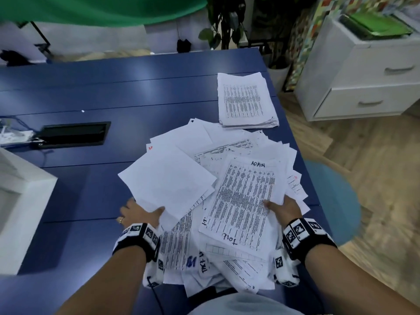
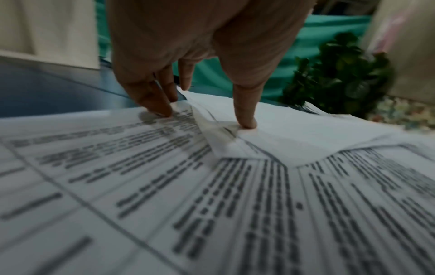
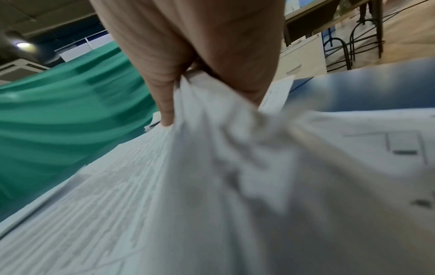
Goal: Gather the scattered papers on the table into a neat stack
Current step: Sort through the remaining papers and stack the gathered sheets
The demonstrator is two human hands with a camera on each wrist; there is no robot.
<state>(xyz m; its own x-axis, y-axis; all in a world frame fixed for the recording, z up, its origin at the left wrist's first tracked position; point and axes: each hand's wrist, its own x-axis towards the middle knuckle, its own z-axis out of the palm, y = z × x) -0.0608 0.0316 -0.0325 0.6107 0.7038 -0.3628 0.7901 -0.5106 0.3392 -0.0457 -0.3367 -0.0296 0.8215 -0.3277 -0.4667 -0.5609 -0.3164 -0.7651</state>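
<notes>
A loose heap of scattered papers (image 1: 227, 142) covers the near right part of the blue table (image 1: 113, 92). My left hand (image 1: 145, 206) pinches a few blank sheets (image 1: 168, 178) at their near edge, thumb on top and fingers at the left edge. In the left wrist view the left hand (image 2: 204, 115) has its thumb (image 2: 244, 122) down on a blank sheet and its fingertips (image 2: 162, 109) on printed paper. My right hand (image 1: 283, 206) grips a printed bundle (image 1: 245, 201) marked ADMIN. In the right wrist view the right hand (image 3: 212, 83) bunches the bundle (image 3: 235, 148). A neat stack (image 1: 246, 101) lies at the far right.
A white box (image 1: 20, 201) stands at the left, with a black cable hatch (image 1: 72, 134) beyond it. The table's right edge runs close beside the heap; a blue stool (image 1: 334, 198) and a white drawer cabinet (image 1: 363, 71) stand off it.
</notes>
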